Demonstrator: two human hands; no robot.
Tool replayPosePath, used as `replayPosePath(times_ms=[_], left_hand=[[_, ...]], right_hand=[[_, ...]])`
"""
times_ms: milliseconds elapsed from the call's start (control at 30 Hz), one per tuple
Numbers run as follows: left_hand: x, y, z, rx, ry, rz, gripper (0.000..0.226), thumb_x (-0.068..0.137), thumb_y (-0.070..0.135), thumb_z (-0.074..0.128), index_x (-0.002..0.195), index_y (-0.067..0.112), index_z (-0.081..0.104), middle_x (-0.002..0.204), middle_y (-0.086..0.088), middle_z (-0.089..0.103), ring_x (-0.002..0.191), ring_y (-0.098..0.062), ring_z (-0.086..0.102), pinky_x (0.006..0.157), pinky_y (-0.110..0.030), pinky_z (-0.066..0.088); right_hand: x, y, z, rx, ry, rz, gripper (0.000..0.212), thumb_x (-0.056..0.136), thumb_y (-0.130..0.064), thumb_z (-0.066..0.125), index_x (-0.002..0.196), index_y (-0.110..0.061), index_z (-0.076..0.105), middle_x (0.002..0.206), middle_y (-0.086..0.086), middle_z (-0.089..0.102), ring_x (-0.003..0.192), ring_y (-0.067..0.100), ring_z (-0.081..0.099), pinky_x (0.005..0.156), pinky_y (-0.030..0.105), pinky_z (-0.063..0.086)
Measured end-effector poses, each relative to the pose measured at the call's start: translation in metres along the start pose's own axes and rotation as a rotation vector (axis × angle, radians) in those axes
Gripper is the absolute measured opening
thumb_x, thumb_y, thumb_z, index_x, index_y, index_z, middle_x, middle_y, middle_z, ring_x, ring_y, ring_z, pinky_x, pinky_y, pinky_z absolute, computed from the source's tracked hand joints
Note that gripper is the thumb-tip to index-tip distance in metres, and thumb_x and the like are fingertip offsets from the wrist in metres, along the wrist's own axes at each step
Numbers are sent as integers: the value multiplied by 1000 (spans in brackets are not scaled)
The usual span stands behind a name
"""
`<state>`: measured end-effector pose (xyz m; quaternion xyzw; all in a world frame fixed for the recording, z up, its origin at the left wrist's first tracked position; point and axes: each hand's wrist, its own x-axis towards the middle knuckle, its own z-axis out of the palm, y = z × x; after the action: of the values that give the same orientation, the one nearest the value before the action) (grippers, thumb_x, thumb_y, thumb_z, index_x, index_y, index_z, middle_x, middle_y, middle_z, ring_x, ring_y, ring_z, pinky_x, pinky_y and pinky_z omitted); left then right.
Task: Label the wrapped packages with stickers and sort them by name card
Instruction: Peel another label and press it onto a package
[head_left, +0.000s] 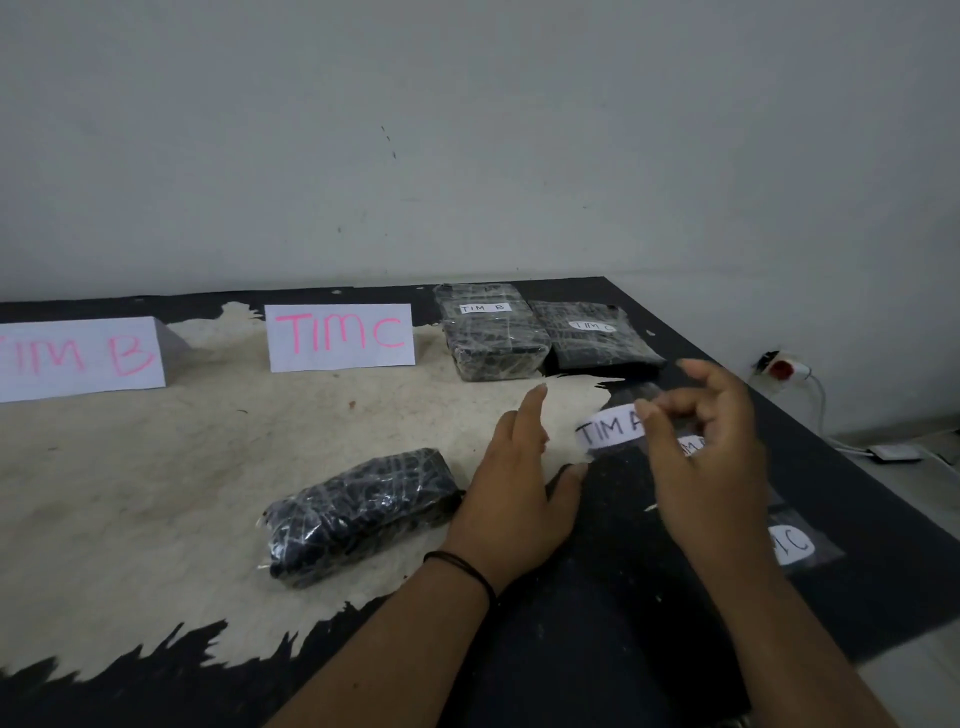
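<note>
— Nearest, what lies on the surface (130, 493)?
— Unlabelled wrapped package (358, 514); left hand (519, 499) beside it, grip wide, fingers straight.
— And the right hand (706, 457)?
— Its grip pinches the "TIM A" sticker (610, 427) above the surface.

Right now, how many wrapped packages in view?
3. Unlabelled package lies near, beside the left hand. TIM B package and TIM C package sit at the far edge, side by side. More may lie outside the frame.
</note>
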<state>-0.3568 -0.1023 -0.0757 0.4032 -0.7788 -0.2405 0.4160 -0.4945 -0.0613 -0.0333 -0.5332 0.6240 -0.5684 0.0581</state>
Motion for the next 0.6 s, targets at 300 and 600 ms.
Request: replayPosePath(times_ms=[300,600], left_hand=[[-16,28,-74,89,185,200,45,86,22,57,130,23,46,121,11,49,112,8,42,96,-1,28],[-69,-41,-172,390,-160,-126,52,71,56,69,116,42,46,112,23,50,99,4,50,88,-18,46]], right_hand=[[-11,-43,-12,461,41,248,45,85,-16,64,125,-29,47,80,-3,68,76,6,67,69,21,55],[-32,-62,39,849,-156,446,42,85,0,61,119,-22,51,66,-4,65,62,9,61,65,30,46]])
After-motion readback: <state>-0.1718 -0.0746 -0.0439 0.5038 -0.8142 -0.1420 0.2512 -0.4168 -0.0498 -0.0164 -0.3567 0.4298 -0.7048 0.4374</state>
